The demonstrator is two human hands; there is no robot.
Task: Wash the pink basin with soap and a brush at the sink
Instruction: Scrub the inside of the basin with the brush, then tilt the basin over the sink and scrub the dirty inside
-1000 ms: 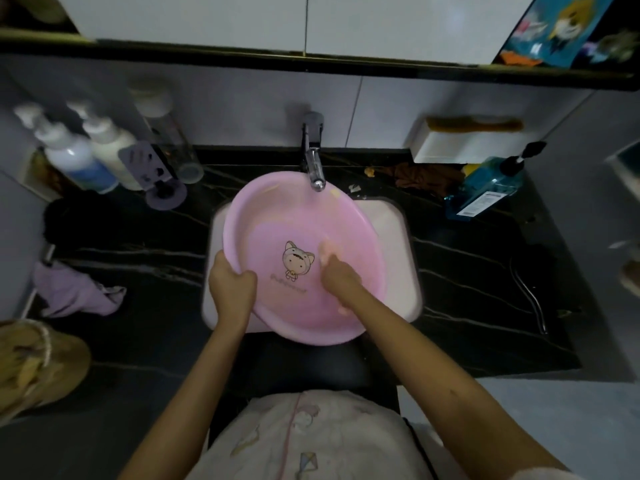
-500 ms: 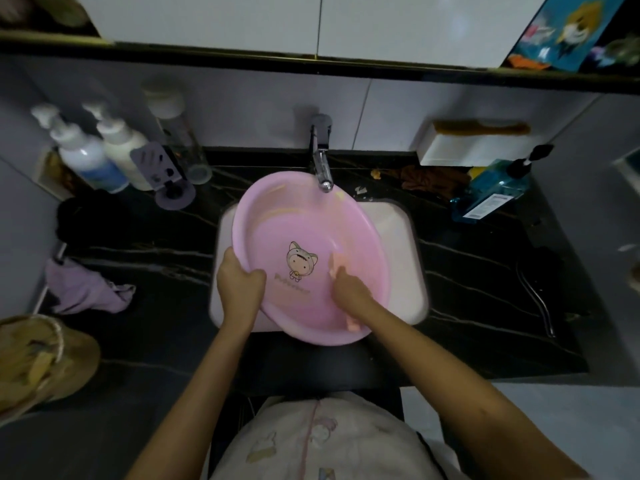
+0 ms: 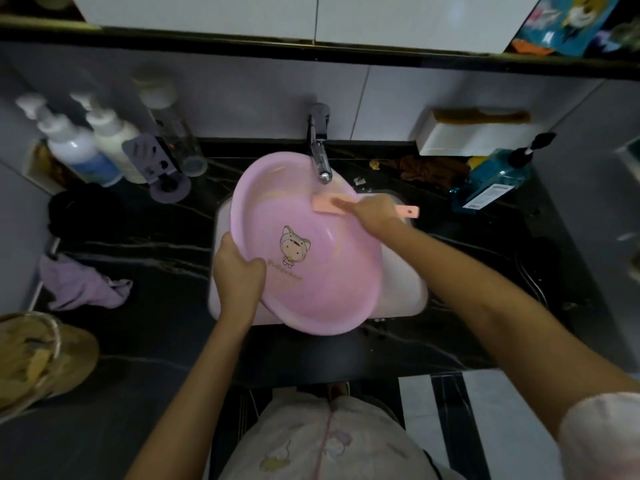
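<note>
Pink basin point(image 3: 311, 271) lies tilted in the sink point(image 3: 408, 289) near the counter's point(image 3: 145, 233) back edge, the left hand point(image 3: 239, 275) curling its fingers over the rim, likely to steady it. Fingers of the right hand point(image 3: 374, 213) clasp the brush point(image 3: 327, 206) against its far wall.

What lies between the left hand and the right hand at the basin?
In the head view, only the inside of the pink basin, with its cartoon print, lies between the left hand gripping its rim and the right hand holding the brush.
</note>
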